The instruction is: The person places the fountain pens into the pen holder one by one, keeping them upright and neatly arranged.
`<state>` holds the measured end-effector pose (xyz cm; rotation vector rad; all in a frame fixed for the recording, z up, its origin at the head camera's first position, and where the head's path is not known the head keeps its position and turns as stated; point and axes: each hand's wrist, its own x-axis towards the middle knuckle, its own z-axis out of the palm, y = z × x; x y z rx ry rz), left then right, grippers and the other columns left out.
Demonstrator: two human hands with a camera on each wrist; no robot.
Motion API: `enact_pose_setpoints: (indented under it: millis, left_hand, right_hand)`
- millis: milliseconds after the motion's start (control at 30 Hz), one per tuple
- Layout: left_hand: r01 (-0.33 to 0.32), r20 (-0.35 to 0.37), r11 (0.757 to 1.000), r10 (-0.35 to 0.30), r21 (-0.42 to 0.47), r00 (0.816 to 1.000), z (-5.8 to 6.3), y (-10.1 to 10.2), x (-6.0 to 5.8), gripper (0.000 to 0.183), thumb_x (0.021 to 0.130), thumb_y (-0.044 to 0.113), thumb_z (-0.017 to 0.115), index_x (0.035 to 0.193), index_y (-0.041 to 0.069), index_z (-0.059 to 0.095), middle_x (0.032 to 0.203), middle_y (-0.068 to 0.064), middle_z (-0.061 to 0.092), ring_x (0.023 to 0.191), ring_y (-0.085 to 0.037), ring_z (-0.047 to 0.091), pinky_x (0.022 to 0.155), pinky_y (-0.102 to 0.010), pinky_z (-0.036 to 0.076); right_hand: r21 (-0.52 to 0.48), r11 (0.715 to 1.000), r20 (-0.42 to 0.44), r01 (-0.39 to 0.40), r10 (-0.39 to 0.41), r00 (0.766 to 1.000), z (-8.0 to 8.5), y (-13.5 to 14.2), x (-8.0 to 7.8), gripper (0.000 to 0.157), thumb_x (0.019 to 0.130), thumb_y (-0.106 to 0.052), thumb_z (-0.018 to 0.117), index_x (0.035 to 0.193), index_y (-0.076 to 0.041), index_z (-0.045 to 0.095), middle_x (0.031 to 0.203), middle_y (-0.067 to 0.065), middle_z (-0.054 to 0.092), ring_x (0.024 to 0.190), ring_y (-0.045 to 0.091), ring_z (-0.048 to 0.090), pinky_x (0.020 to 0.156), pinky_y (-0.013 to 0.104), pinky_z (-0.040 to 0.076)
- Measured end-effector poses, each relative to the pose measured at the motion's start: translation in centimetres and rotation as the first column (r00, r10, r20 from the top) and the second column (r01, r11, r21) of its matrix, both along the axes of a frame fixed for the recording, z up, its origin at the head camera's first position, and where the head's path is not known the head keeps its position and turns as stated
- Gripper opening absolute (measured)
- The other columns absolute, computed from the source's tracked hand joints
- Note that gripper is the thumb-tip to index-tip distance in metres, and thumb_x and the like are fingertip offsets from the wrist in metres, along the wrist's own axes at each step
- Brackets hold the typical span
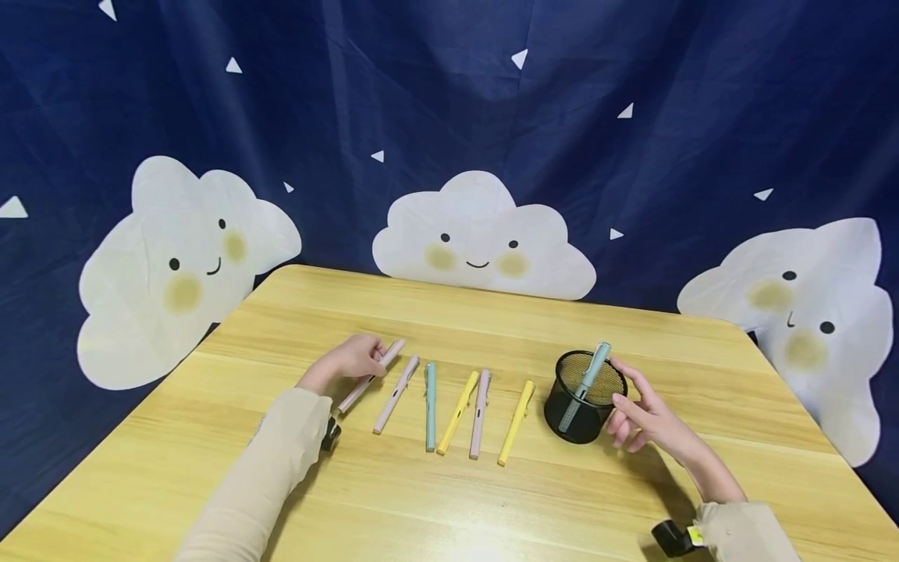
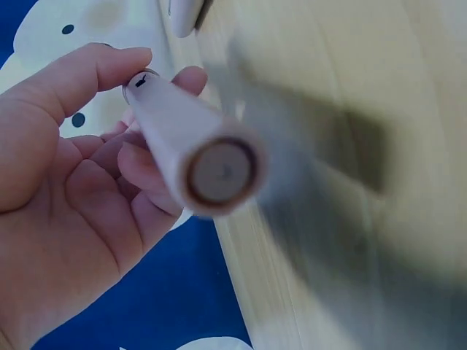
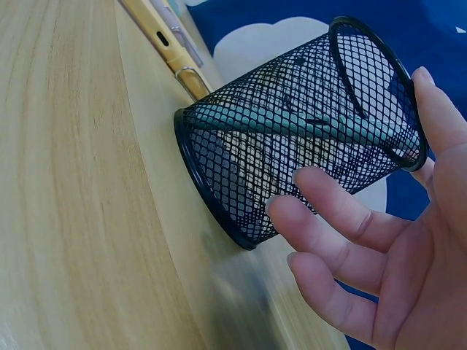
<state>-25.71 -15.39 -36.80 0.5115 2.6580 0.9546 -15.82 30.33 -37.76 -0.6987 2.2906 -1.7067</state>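
My left hand (image 1: 353,357) pinches a pale pink pen (image 2: 171,124) between thumb and fingers, at the left end of a row of pens. In the left wrist view, the pen's round end faces the camera. My right hand (image 1: 652,420) holds a black mesh pen holder (image 3: 292,109) by its rim, thumb and index finger at the edge and the other fingers loosely bent beside the wall. A teal pen (image 1: 594,370) leans inside the holder, its upper end above the rim.
Right of the left hand lie a second pink pen (image 1: 396,395), a teal pen (image 1: 431,407), a yellow pen (image 1: 458,414), a light purple pen (image 1: 480,415) and another yellow pen (image 1: 516,423). The wooden table (image 1: 449,499) ends at a blue curtain (image 1: 449,101) with clouds.
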Motion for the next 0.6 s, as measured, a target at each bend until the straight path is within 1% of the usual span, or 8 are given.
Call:
enact_pose_setpoints:
  millis: [67, 133, 267, 367, 467, 567, 600]
  left_hand:
    - [0.008, -0.012, 1.0, -0.007, 0.011, 1.0, 0.1, 0.1, 0.0, 0.021, 0.074, -0.002, 0.062, 0.091, -0.004, 0.051, 0.068, -0.003, 0.043, 0.059, -0.013, 0.041, 0.052, -0.022, 0.038]
    - [0.009, -0.011, 0.999, -0.009, 0.04, 1.0, 0.1, 0.3, 0.1, 0.024, 0.076, -0.001, 0.063, 0.095, -0.005, 0.05, 0.069, -0.004, 0.045, 0.058, -0.013, 0.044, 0.052, -0.024, 0.041]
    - [-0.021, 0.025, 0.994, 0.018, 0.11, 1.0, 0.1, 0.6, 0.1, 0.031, 0.078, -0.002, 0.064, 0.103, -0.007, 0.048, 0.071, -0.007, 0.049, 0.055, -0.014, 0.048, 0.051, -0.028, 0.047]
    - [-0.039, 0.046, 0.99, 0.034, 0.133, 0.998, 0.3, 0.8, 0.2, 0.034, 0.078, -0.002, 0.064, 0.107, -0.007, 0.046, 0.071, -0.009, 0.051, 0.054, -0.016, 0.051, 0.051, -0.029, 0.047]
    - [-0.048, 0.078, 0.984, 0.035, 0.172, 0.996, 0.5, 1.0, 0.3, 0.036, 0.08, -0.004, 0.062, 0.111, -0.008, 0.044, 0.071, -0.011, 0.049, 0.055, -0.021, 0.056, 0.053, -0.029, 0.049]
    - [-0.074, 0.117, 0.972, 0.048, 0.223, 0.992, 0.6, 1.3, 0.4, 0.04, 0.08, -0.007, 0.06, 0.116, -0.007, 0.042, 0.073, -0.012, 0.047, 0.056, -0.025, 0.059, 0.053, -0.03, 0.05]
    - [-0.072, 0.119, 0.968, 0.045, 0.239, 0.992, 0.6, 1.4, 0.4, 0.043, 0.08, -0.008, 0.06, 0.119, -0.007, 0.041, 0.074, -0.013, 0.046, 0.055, -0.026, 0.059, 0.053, -0.03, 0.051]
  right_hand:
    - [-0.002, 1.0, -0.004, 0.0, 0.0, 1.0, 0.0, 0.0, 0.0, 0.053, 0.099, -0.009, 0.028, 0.142, -0.028, 0.005, 0.069, 0.021, 0.06, 0.057, 0.026, 0.061, 0.043, 0.041, 0.049]
    - [-0.003, 1.0, -0.004, 0.0, 0.0, 1.0, 0.0, 0.0, 0.0, 0.053, 0.099, -0.009, 0.028, 0.141, -0.031, 0.007, 0.069, 0.022, 0.059, 0.057, 0.025, 0.061, 0.043, 0.041, 0.049]
    - [-0.001, 1.0, -0.002, 0.0, 0.0, 1.0, -0.1, 0.0, 0.0, 0.052, 0.099, -0.009, 0.028, 0.141, -0.032, 0.007, 0.069, 0.022, 0.059, 0.058, 0.025, 0.061, 0.043, 0.041, 0.049]
    - [-0.002, 1.0, -0.002, -0.001, 0.001, 1.0, 0.0, 0.0, 0.0, 0.052, 0.099, -0.009, 0.028, 0.141, -0.032, 0.007, 0.069, 0.023, 0.059, 0.058, 0.025, 0.061, 0.043, 0.041, 0.049]
    - [-0.004, 1.0, -0.005, -0.003, 0.003, 1.0, 0.0, 0.0, 0.0, 0.053, 0.099, -0.009, 0.028, 0.141, -0.032, 0.007, 0.069, 0.022, 0.059, 0.058, 0.025, 0.061, 0.043, 0.041, 0.049]
    - [-0.006, 1.0, -0.009, -0.003, 0.003, 1.0, 0.0, 0.0, 0.0, 0.053, 0.099, -0.008, 0.028, 0.142, -0.03, 0.006, 0.069, 0.022, 0.059, 0.057, 0.025, 0.061, 0.043, 0.041, 0.049]
    - [-0.007, 1.0, -0.01, -0.002, 0.002, 1.0, 0.0, -0.1, 0.0, 0.053, 0.099, -0.008, 0.028, 0.142, -0.029, 0.006, 0.069, 0.022, 0.059, 0.057, 0.026, 0.061, 0.043, 0.042, 0.048]
